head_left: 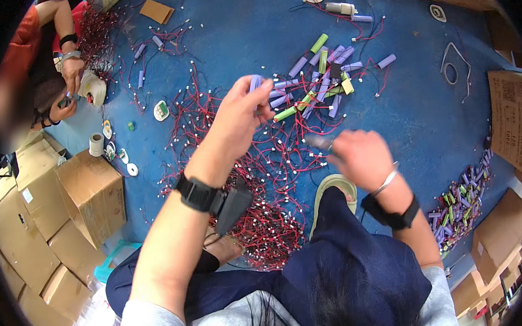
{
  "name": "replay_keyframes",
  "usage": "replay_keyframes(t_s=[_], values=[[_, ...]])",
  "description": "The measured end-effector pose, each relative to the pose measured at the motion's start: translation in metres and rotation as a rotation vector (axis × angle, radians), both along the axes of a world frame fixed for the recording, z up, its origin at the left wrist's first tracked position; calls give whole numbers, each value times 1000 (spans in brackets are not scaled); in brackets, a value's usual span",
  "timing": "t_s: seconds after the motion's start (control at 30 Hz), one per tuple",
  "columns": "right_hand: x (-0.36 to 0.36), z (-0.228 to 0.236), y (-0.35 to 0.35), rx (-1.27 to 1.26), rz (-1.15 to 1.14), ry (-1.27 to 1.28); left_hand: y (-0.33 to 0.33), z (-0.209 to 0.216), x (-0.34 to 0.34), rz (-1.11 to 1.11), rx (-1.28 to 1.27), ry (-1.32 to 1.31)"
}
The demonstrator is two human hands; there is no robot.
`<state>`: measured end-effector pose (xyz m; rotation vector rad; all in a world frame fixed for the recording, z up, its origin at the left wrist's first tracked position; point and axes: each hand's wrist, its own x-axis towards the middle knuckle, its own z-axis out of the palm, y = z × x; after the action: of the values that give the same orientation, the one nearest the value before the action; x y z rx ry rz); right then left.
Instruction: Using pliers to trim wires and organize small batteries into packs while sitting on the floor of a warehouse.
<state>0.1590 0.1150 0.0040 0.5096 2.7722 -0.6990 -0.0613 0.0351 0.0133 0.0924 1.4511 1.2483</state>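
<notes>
My left hand (245, 104) is closed around a purple cylindrical battery cell (255, 83), whose end sticks up between thumb and fingers. To its right, my right hand (363, 160) is smeared by motion. It is closed on a small grey pointed tool (318, 143) that aims left; its exact kind is too blurred to tell. Just beyond my hands lies a loose pile of purple and green battery cells (322, 88) with red and black leads. Below and between my forearms spreads a big heap of thin red and black wires (262, 230) with small white connectors.
Another person's hand (72, 72) works at the far left beside more wires. Cardboard boxes (89, 193) stack at the lower left. At the right lies a second battery pile (459, 204) near a carton (515, 123). My shoe (336, 189) rests by the wires on the blue floor (409, 125).
</notes>
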Motion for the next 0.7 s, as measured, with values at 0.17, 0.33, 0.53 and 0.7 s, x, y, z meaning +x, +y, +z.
replay_keyframes(t_s=[0.17,0.33,0.53,0.7], values=[[6,-31,-55,-69,411,-197,46,-48,3,-585,-85,744],[15,-33,-46,-107,255,-143,78,-75,14,-780,-459,1293],[23,-10,-11,-373,72,-154,71,-84,-2,-781,-331,1284],[14,4,23,-279,-272,442,47,-37,14,-413,6,1193]])
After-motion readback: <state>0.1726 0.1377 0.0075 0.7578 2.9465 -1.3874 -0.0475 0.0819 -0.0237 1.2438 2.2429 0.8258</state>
